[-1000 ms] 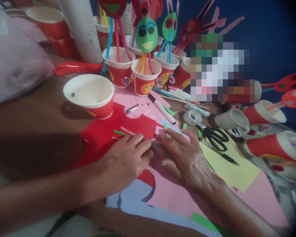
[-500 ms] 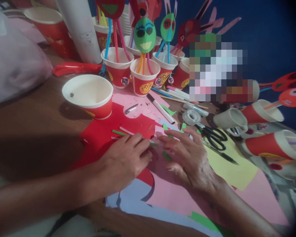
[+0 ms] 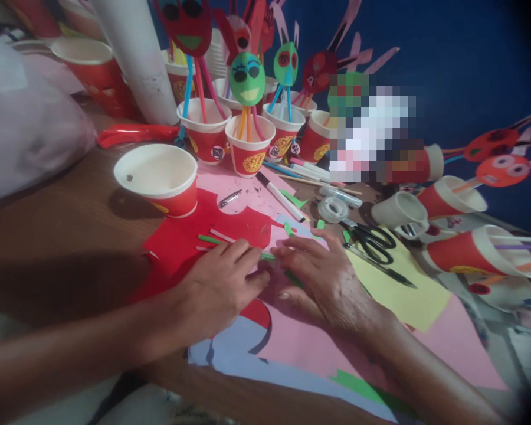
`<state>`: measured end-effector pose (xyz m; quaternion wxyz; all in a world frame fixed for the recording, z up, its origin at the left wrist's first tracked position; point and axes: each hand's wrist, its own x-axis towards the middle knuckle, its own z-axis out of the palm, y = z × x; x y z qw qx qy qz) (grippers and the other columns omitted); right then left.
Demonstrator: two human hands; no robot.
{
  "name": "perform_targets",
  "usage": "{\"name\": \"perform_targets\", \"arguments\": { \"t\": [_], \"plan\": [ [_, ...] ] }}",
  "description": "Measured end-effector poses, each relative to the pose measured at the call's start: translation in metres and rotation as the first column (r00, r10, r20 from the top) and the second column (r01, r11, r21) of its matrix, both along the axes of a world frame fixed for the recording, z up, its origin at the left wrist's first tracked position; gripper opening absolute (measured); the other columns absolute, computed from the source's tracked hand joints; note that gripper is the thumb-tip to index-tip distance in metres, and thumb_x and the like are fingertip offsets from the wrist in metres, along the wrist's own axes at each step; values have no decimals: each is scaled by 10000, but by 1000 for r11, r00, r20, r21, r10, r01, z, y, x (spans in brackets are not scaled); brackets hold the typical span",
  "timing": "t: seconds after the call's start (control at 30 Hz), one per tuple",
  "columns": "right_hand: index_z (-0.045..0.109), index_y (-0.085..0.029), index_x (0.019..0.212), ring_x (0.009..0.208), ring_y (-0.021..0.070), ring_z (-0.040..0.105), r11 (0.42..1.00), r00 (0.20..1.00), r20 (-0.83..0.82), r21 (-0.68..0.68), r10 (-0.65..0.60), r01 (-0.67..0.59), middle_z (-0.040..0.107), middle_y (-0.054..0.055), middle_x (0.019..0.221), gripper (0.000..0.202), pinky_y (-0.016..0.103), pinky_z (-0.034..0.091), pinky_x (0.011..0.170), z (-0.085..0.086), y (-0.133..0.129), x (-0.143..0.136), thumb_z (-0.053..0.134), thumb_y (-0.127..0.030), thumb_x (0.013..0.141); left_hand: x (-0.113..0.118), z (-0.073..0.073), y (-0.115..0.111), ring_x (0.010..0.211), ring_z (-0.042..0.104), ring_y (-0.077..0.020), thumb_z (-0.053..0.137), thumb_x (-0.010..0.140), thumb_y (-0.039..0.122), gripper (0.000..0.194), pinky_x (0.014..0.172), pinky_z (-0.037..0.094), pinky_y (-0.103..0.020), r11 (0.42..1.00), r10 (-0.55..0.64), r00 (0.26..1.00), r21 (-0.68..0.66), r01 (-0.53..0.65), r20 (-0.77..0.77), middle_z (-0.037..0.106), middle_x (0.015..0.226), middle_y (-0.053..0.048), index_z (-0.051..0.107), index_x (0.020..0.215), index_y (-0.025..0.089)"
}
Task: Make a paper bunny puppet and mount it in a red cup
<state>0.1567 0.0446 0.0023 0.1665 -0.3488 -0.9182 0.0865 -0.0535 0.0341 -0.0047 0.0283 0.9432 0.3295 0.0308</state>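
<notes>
My left hand [image 3: 230, 277] rests low over the red paper [image 3: 181, 236] and pink paper [image 3: 310, 339], its fingers curled and drawn together. From its fingertips a narrow green strip [image 3: 268, 255] pokes out toward the other hand. My right hand [image 3: 321, 280] lies across the pink paper, thumb apart from the fingers, its fingertips at the end of that strip. Another green strip [image 3: 207, 238] and a thin pale pink strip [image 3: 221, 235] show beyond my left knuckles. What lies under both palms is hidden.
Black-handled scissors [image 3: 374, 239], a black pen [image 3: 389, 273], a tape roll [image 3: 333, 209] and a marker [image 3: 281, 198] lie beyond my right hand. A red-and-white paper cup [image 3: 183, 195] stands at left. Several cups with paper-faced figures line the back, including one green face [image 3: 248, 79].
My right hand has come slightly closer to my left, its fingers less spread. My left hand keeps nearly the same pose. The whole view has shifted a little.
</notes>
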Motion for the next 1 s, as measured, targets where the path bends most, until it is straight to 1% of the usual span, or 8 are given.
{"name": "perform_targets", "arguments": {
  "t": [0.17, 0.23, 0.3, 0.4, 0.47, 0.7, 0.83, 1.0],
  "plan": [
    [605, -183, 843, 1039, 224, 584, 996, 993, -110, 79, 50, -42, 696, 61, 1001, 276, 446, 269, 979, 1, 1, 6, 464, -418, 879, 1, 3, -1, 904, 501, -269, 518, 781, 124, 241, 702, 429, -369, 1000, 2, 1000, 5, -2, -20, 577, 1044, -124, 595, 1002, 178],
    [587, -188, 751, 1020, 222, 599, 989, 985, -133, 112, 106, -91, 708, 51, 976, 311, 448, 272, 977, 2, 0, 7, 472, -453, 867, 1, 3, -2, 898, 503, -269, 519, 781, 125, 203, 705, 431, -374, 1000, 2, 1000, 21, -2, -19, 580, 1031, -121, 612, 954, 177],
    [570, -188, 703, 1034, 229, 595, 982, 979, -121, 118, 162, -148, 710, 48, 979, 355, 463, 266, 983, 1, -1, 7, 470, -490, 859, 1, 2, -1, 896, 504, -273, 516, 788, 134, 216, 705, 435, -381, 1000, 4, 1000, 24, -4, -22, 578, 1044, -126, 610, 978, 175],
    [572, -176, 708, 1090, 255, 562, 974, 975, -62, 93, 215, -209, 700, 63, 1012, 382, 483, 276, 977, -2, -3, 6, 486, -522, 843, 0, 1, -1, 914, 502, -277, 513, 791, 131, 322, 721, 440, -388, 1000, 4, 1000, 8, -3, -25, 569, 1068, -144, 557, 1109, 158],
    [579, -166, 726, 1107, 264, 549, 974, 976, -40, 78, 216, -213, 699, 82, 1002, 389, 486, 283, 977, -4, -4, 6, 502, -532, 830, -1, 1, -1, 912, 505, -278, 509, 789, 121, 343, 725, 445, -395, 1000, 0, 1000, 12, 0, -12, 572, 1071, -151, 546, 1130, 148],
    [575, -158, 706, 989, 227, 614, 980, 979, -57, 54, 195, -192, 715, 85, 910, 397, 471, 272, 990, -2, -3, 4, 471, -512, 855, -3, -1, -2, 949, 524, -291, 488, 801, 121, 268, 758, 471, -417, 997, -1, 994, 71, -6, 105, 578, 1134, -160, 597, 1045, 141],
    [567, -159, 697, 977, 222, 620, 973, 973, -49, 76, 223, -219, 713, 68, 934, 376, 457, 277, 986, -3, -2, 6, 496, -496, 848, -6, -2, -3, 1004, 522, -317, 470, 802, 93, 273, 766, 478, -438, 998, -8, 991, 68, -1, 131, 565, 1169, -180, 599, 1039, 138],
    [542, -171, 660, 985, 217, 609, 964, 966, -73, 112, 249, -240, 708, 53, 962, 361, 460, 271, 984, -4, -1, 7, 515, -484, 838, -8, -1, -3, 1018, 529, -308, 488, 808, 105, 188, 812, 464, -439, 999, -8, 983, 46, -1, 184, 583, 1153, -174, 624, 933, 135]
  ]
}}
